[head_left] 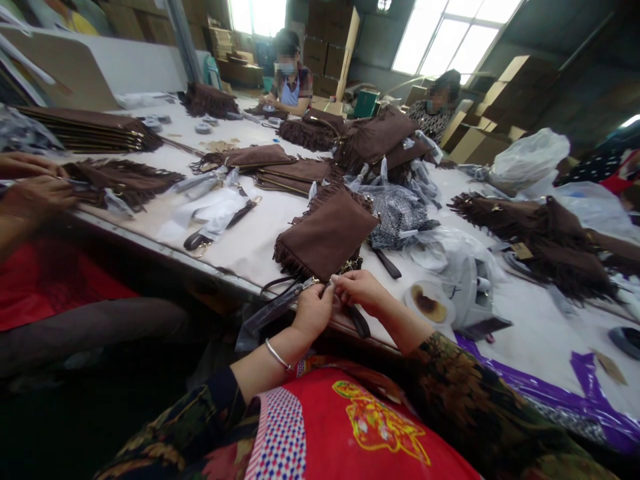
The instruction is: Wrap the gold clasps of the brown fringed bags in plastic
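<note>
My left hand (314, 311) and my right hand (364, 289) meet at the table's front edge, fingertips pinched close together. Whatever small piece they grip is mostly hidden by the fingers. Just beyond them lies a brown fringed bag (327, 230), flat side up, its near corner by my fingertips. Bits of gold-coloured metal hardware (350, 265) show at that corner. A dark strap (280, 285) loops out left of my hands, with clear plastic wrap (265, 321) hanging over the edge below it. Another strap end (359, 323) hangs under my right hand.
A wrapped strap (215, 217) lies to the left; a tape dispenser (475, 300) and a tape roll (429, 303) stand right. Brown bags (385, 140) are piled behind. A co-worker's hands (37, 190) handle a bag at far left. Purple plastic (530, 387) lies along the right edge.
</note>
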